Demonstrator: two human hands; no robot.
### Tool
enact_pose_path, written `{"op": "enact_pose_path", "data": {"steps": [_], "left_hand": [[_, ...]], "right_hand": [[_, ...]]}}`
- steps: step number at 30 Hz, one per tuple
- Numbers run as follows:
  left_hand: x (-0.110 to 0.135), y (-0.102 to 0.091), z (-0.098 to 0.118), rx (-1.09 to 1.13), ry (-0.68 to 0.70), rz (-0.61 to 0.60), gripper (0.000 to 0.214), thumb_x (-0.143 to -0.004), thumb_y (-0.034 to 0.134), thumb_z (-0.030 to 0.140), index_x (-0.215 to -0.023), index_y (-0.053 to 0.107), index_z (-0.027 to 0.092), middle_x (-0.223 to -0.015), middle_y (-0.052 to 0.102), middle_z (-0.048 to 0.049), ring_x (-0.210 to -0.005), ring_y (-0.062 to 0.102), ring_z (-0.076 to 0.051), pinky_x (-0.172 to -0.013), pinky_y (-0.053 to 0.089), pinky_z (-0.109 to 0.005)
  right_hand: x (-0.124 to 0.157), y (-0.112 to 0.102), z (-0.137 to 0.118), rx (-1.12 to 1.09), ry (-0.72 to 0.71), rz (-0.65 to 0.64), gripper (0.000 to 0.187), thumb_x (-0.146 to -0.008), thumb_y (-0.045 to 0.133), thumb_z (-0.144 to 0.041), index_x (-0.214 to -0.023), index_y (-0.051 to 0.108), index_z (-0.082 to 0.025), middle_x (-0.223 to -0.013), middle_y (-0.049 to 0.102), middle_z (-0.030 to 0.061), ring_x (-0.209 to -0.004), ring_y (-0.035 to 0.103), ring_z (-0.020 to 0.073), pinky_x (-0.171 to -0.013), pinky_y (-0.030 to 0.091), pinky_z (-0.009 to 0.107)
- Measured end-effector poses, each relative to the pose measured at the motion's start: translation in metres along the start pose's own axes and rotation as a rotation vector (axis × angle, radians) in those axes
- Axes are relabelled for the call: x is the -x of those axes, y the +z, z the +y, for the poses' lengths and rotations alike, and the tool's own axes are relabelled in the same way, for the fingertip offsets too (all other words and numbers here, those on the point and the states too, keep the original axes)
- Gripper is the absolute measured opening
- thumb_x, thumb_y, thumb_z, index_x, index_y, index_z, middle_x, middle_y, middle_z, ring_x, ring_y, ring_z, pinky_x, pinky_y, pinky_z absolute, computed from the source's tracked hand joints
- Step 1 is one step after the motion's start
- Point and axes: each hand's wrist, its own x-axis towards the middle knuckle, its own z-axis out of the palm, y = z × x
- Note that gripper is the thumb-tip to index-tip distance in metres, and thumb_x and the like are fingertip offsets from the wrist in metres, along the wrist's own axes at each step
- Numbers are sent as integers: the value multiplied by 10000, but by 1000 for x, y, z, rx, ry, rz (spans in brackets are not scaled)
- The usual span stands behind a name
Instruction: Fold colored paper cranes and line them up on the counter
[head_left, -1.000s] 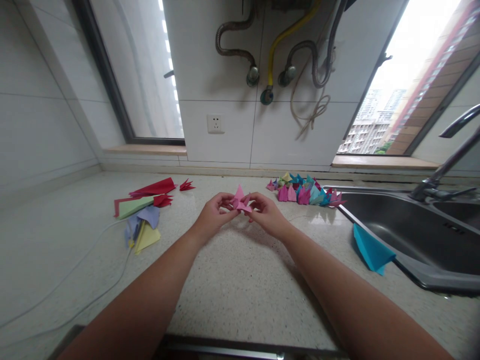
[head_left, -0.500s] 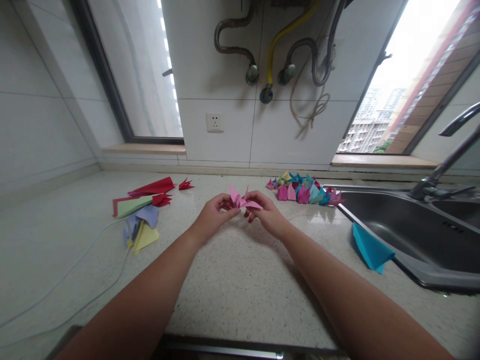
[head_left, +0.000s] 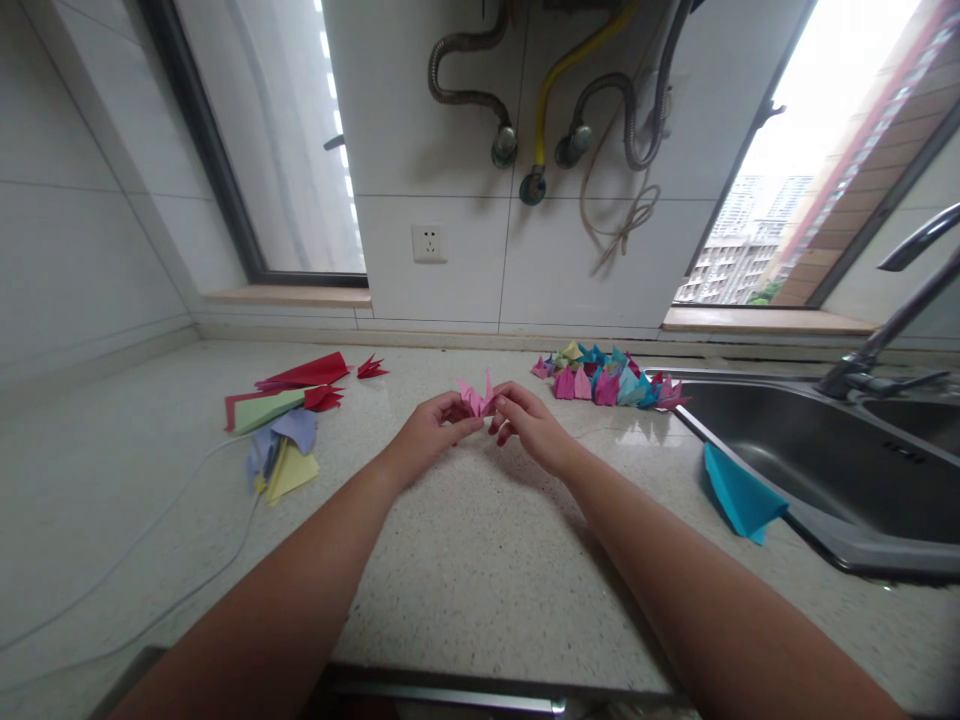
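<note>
A small pink paper crane is held just above the counter, between my two hands. My left hand pinches its left side between thumb and fingers. On the other side, my right hand has its thumb and index finger closed on the crane's right wing, while the lower fingers curl beneath. Parts of the crane are hidden behind the fingertips. Beyond my right hand, several folded paper cranes in pink, blue, yellow and red stand crowded together near the wall.
Left on the counter lie folded red paper, green paper, purple paper and yellow paper, beside a white cable. A blue folded paper rests against the sink's rim. A faucet rises at right.
The crane's right wing, spread out flat to the right before, is now folded up and in at my right fingertips. My left hand has hardly moved.
</note>
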Motion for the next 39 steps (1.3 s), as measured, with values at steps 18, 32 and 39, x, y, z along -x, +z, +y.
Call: {"op": "enact_pose_path", "data": {"steps": [18, 32, 39], "left_hand": [[1, 0, -2, 44, 7, -17, 314, -897, 572, 490, -1019, 667, 217, -968, 607, -44, -842, 566, -161, -584, 444, -218], [-2, -2, -7, 61, 42, 33, 285, -839, 683, 421, -1008, 688, 191, -995, 667, -68, -968, 610, -211, -698, 529, -284], [-1, -3, -4, 82, 54, 71, 269, -835, 689, 401, -999, 691, 189, -998, 675, -72, -944, 610, -201, -697, 541, -291]], "right_hand": [[-2, -1, 6, 64, -45, 19, 262, -898, 547, -462, -876, 548, -200, -749, 541, -14, -654, 567, 128, -511, 475, 237], [-2, -1, 9, 130, -10, 8, 247, -910, 511, -422, -929, 582, -187, -879, 601, 24, -654, 568, 118, -511, 487, 239], [-2, 1, 9, 129, 3, 12, 236, -897, 523, -409, -954, 577, -187, -946, 622, 45, -677, 577, 122, -508, 490, 237]]}}
